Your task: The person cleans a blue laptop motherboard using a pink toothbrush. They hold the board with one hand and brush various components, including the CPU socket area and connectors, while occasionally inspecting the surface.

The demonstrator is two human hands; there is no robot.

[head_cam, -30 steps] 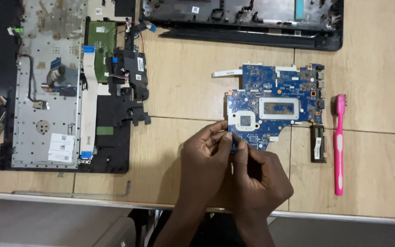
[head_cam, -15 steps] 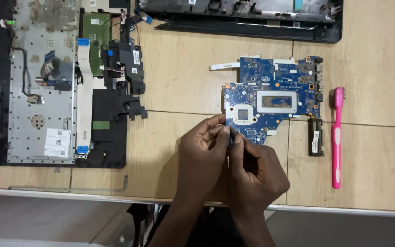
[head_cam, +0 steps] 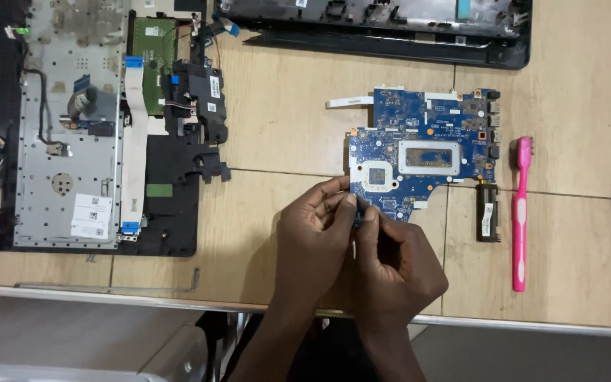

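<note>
Head view: left hand [head_cam: 316, 233] and right hand [head_cam: 394, 265] pinch a small part at the blue motherboard [head_cam: 426, 152] corner; fitting it seemingly demands careful alignment.

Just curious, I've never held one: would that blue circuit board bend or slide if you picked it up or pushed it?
The circuit board lies flat, so probably stiff. It looks thin, so likely light and easily pushed along the smooth table. Its small exposed parts suggest it is fragile.

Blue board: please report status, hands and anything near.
Left hand and right hand pinch together at blue circuit board lower corner. Pinched item hidden. Pink toothbrush lies apart, right.
</note>
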